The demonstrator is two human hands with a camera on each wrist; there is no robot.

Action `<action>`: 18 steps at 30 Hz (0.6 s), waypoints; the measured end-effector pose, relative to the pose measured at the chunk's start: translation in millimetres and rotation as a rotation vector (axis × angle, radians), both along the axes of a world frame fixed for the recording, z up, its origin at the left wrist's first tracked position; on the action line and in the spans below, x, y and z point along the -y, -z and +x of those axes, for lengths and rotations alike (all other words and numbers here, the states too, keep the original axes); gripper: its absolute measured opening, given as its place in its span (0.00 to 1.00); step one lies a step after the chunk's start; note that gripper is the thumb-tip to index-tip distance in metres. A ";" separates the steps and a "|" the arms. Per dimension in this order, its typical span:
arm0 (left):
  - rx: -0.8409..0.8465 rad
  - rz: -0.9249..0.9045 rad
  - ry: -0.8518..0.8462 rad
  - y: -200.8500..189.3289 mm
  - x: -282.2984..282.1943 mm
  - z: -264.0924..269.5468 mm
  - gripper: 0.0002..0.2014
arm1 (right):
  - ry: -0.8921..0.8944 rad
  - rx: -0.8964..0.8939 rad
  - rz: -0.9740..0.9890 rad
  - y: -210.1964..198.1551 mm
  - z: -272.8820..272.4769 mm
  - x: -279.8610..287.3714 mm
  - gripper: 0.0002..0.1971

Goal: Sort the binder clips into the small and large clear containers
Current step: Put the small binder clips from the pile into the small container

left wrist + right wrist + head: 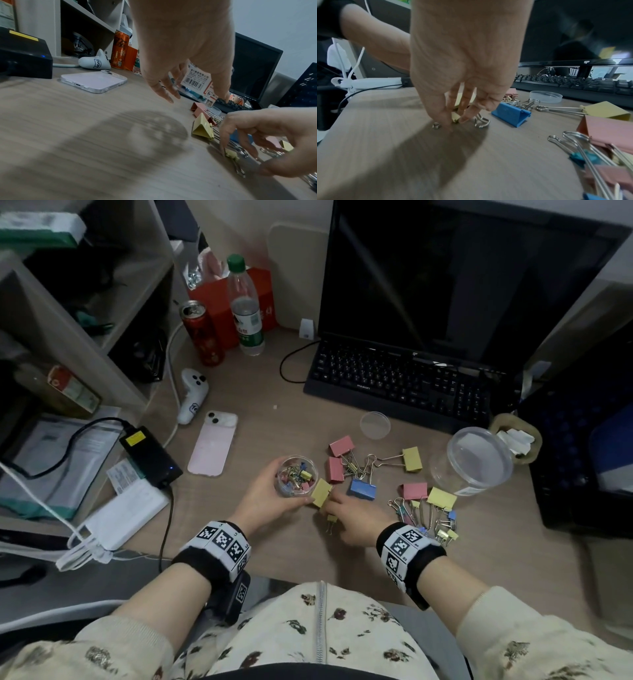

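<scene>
My left hand (284, 493) grips the small clear container (296, 480), which holds several small coloured clips; its barcode label (197, 79) shows between the fingers. My right hand (334, 513) reaches down to the desk just right of it, and its thumb and fingers pinch a small yellow binder clip (455, 117). A large yellow clip (322, 492) lies between both hands. Loose large clips in pink (341, 445), blue (362, 488) and yellow (412, 459) lie further right. The large clear container (478, 462) stands open at the right, nothing visible inside.
A pile of small clips (435, 525) lies beside my right wrist. A clear lid (375, 424) sits in front of the black keyboard (404, 381). A pink phone (213, 444), a black power brick (150, 455), a can (202, 333) and a bottle (246, 309) stand to the left.
</scene>
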State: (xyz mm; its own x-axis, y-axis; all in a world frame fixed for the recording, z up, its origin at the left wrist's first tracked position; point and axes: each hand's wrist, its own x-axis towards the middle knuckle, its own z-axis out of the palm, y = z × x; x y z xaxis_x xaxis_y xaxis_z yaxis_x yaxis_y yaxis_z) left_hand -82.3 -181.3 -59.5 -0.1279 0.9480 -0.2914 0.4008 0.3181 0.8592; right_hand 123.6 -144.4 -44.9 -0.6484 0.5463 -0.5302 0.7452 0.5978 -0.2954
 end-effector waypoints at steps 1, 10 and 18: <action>-0.001 0.000 0.005 0.7 -0.4 0.2 0.39 | 0.001 -0.005 0.005 1.5 -0.4 2.3 0.22; -0.009 -0.017 0.058 5.1 -5.9 3.2 0.41 | 0.124 0.002 0.034 7.7 1.7 7.1 0.10; 0.007 -0.033 0.100 8.2 -14.2 10.0 0.43 | 0.569 -0.439 0.176 -8.3 5.8 -22.9 0.08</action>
State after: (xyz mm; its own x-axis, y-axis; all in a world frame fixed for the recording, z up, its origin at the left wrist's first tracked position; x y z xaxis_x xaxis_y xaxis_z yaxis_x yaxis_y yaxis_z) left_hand -72.3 -167.0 -67.7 -0.0313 0.9458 -0.3233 0.4257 0.3052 0.8518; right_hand 129.3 -121.5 -36.6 -0.3714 0.9145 -0.1607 0.7897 0.2201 -0.5726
